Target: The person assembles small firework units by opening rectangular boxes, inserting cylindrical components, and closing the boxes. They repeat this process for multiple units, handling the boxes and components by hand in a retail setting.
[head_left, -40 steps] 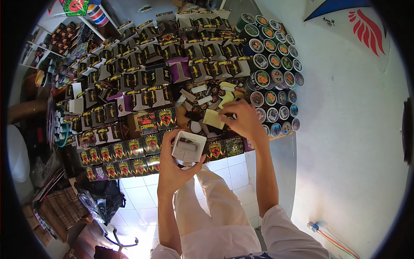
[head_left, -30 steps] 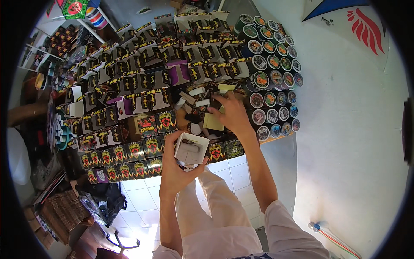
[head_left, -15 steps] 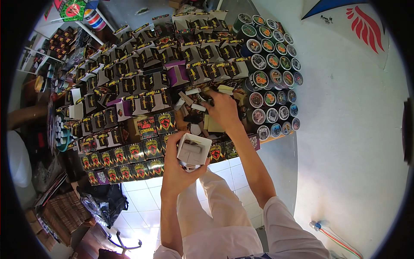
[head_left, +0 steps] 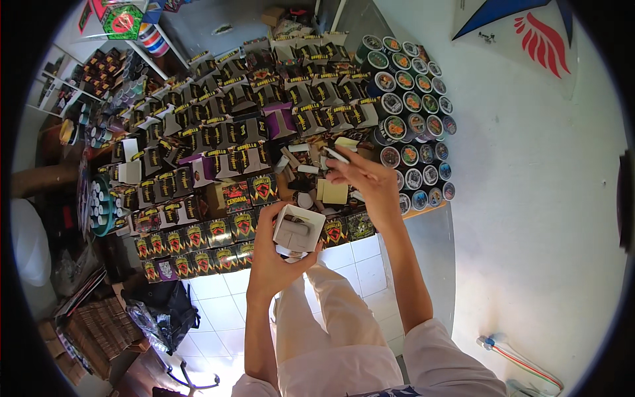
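My left hand is wrapped round a small open-topped box with white inner walls, held in front of my lap. Inside it lies a pale grey-white piece, whose kind I cannot make out. Above the pile of loose bits, my right hand pinches a slim white piece between thumb and fingers. Below that hand are a pale yellow square pad, a white cylinder and other small scraps, lying in a gap among the boxes.
Rows of black boxes with open flaps cover most of the table. Closed black boxes line its near edge. Stacked round tins stand along the right side, by a white wall. A black bag lies at lower left.
My right hand has risen from the loose bits and moved right and nearer, now with the slim white piece in its fingers. My left hand still holds the box in place.
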The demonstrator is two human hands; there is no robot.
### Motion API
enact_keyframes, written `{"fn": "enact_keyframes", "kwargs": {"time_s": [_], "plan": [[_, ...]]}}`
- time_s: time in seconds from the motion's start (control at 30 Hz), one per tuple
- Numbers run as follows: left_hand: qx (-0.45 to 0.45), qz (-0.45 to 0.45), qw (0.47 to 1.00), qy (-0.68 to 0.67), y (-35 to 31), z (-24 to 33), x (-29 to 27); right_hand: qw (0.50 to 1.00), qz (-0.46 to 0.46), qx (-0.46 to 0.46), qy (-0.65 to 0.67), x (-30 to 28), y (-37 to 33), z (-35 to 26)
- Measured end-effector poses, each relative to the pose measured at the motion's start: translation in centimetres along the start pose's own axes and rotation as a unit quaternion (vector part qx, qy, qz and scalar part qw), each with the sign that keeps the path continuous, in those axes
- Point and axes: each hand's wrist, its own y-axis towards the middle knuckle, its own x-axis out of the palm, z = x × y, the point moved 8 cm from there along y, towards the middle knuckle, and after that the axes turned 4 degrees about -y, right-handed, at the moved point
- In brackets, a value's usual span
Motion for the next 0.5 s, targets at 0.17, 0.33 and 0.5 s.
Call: {"fn": "enact_keyframes", "kwargs": {"time_s": [0.17,0.33,0.5], "plan": [[0.019,-0.015,1.0,-0.001,-2.2,4.2,-0.7,0.975,-0.049,0.003,0.216,1.5,-7.2,-4.1],[0.043,-0.015,0.999,0.006,-6.8,9.3,-1.6,0.985,-0.035,-0.007,0.17,3.0,-14.5,-11.5],[0.053,-0.035,0.998,-0.004,-11.6,15.0,-1.9,0.992,-0.06,-0.035,0.104,4.4,-21.6,-19.4]]}}
